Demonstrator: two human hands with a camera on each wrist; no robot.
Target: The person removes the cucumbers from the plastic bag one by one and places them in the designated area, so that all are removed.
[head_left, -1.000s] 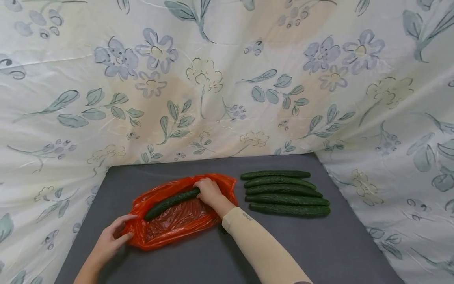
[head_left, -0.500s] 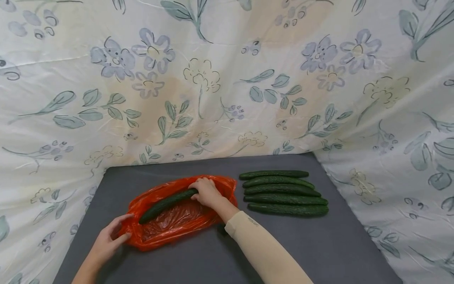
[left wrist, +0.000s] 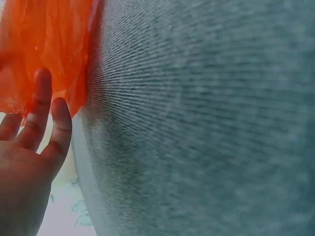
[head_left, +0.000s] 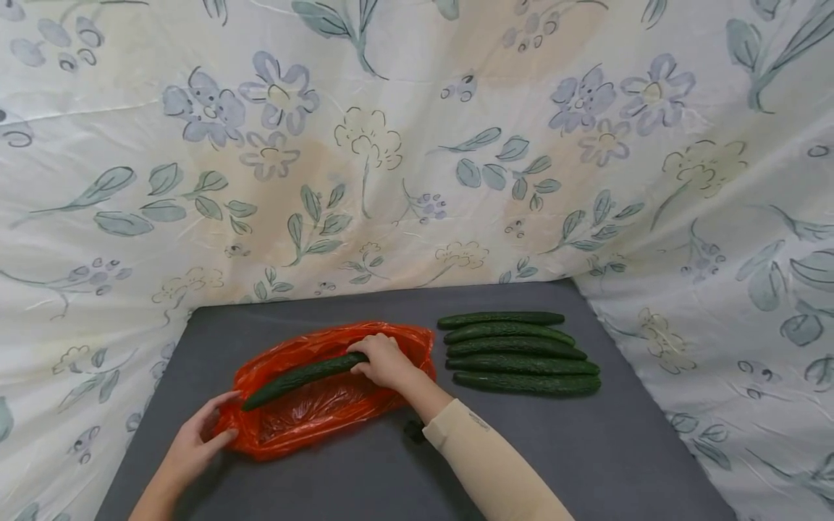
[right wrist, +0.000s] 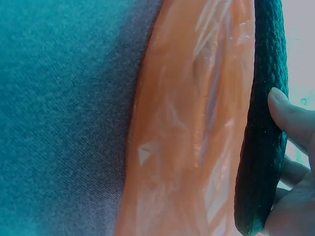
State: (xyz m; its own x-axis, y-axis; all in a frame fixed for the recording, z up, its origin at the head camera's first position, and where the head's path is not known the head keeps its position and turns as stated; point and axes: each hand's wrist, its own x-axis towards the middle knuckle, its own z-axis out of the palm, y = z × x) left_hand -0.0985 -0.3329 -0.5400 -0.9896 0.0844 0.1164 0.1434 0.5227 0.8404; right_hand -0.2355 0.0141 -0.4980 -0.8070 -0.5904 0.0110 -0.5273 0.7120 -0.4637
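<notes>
My right hand [head_left: 384, 362] grips the right end of a long dark green cucumber [head_left: 296, 380], which lies slantwise over the opening of a red plastic bag [head_left: 313, 436]. In the right wrist view, the thumb [right wrist: 285, 110] presses on the side of the cucumber [right wrist: 263, 147], with other fingers behind it. At the bag's left end is my left hand [head_left: 195, 438], its fingers and thumb spread apart and touching the plastic. The left wrist view has its fingers [left wrist: 42, 96] fairly straight against the bag [left wrist: 54, 44]; the thumb is not visible there.
Several more cucumbers [head_left: 521, 365] lie side by side to the right of the bag on the dark grey tabletop [head_left: 554, 449]. A small black object [head_left: 413, 432] shows beneath my right wrist. Floral cloth [head_left: 417, 159] hangs behind the table and along both sides.
The cucumber has slid leftward, its left tip now nearer my left hand at the bag's end. My right hand has moved slightly down with it. The left hand has barely moved.
</notes>
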